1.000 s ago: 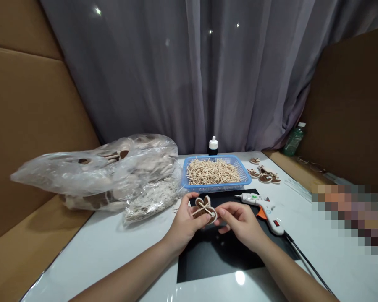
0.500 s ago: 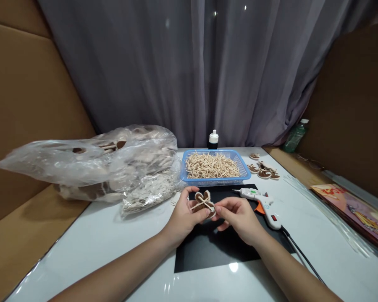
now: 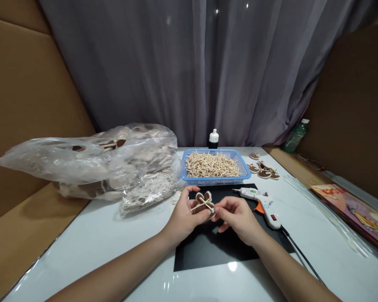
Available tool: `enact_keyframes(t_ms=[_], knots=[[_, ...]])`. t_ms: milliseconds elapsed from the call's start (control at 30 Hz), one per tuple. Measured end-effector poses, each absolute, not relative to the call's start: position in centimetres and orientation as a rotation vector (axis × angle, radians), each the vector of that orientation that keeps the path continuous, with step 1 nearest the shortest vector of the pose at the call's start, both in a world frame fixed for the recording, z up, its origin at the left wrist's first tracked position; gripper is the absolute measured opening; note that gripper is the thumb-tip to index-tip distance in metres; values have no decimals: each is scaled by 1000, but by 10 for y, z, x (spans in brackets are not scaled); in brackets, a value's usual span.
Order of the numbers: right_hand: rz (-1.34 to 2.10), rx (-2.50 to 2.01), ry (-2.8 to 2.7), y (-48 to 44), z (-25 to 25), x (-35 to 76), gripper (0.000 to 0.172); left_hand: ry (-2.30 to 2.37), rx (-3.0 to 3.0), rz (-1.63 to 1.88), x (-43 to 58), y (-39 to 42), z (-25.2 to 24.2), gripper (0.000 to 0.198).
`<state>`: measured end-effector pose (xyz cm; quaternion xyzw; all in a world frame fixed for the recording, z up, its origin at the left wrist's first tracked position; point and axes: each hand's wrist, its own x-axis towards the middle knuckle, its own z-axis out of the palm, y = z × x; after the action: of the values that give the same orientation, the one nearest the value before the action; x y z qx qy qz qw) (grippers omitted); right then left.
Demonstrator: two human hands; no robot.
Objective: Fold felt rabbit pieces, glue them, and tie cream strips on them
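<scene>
Between my hands is a brown felt flower-like ornament (image 3: 203,201) with a pale edge and a cream cord bow across its middle. My left hand (image 3: 187,216) grips it from the left, thumb on its front. At its lower right edge, the pinched thumb and fingers of my right hand (image 3: 236,216) touch the ornament. Whether anything small sits between those right fingertips, I cannot tell. Both hands are above a black mat (image 3: 214,253). A white glue gun (image 3: 263,204) with an orange trigger lies to the right of my right hand.
Behind the hands stands a blue basket (image 3: 214,180) of short cream sticks or cords. Clear plastic bags (image 3: 126,167) of parts fill the left. Finished-looking brown ornaments (image 3: 264,171) lie back right. Clear glue sticks (image 3: 330,218) and a colourful book (image 3: 354,209) are at the right. A white-capped bottle (image 3: 213,138) stands behind.
Almost nothing differs. The ornament stays in my left hand with the right fingers at its edge; the whole view has shifted very slightly.
</scene>
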<state>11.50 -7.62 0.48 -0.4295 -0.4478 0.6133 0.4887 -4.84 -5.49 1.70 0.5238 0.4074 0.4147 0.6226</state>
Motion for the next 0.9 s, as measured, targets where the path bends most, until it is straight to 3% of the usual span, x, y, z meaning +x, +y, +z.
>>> enact_keyframes(t_ms=[300,567,700,833,900], knots=[[1553,-1037,-1079,-74,5,117,30,900,1179,980,-48,-49,11,69],[1707,-769,-853,-79,-1,103,29,887,1234,1102,-47,-51,9,30],[1698,-713,-707,-82,-7,92,29,897,1344,1190,-46,-58,6,23],[1629,-725,-707,-84,-11,85,26,768,1349,1097,-43,-68,5,43],[1627,-761,-750,-85,-12,84,27,813,1350,1104,-43,-71,6,41]])
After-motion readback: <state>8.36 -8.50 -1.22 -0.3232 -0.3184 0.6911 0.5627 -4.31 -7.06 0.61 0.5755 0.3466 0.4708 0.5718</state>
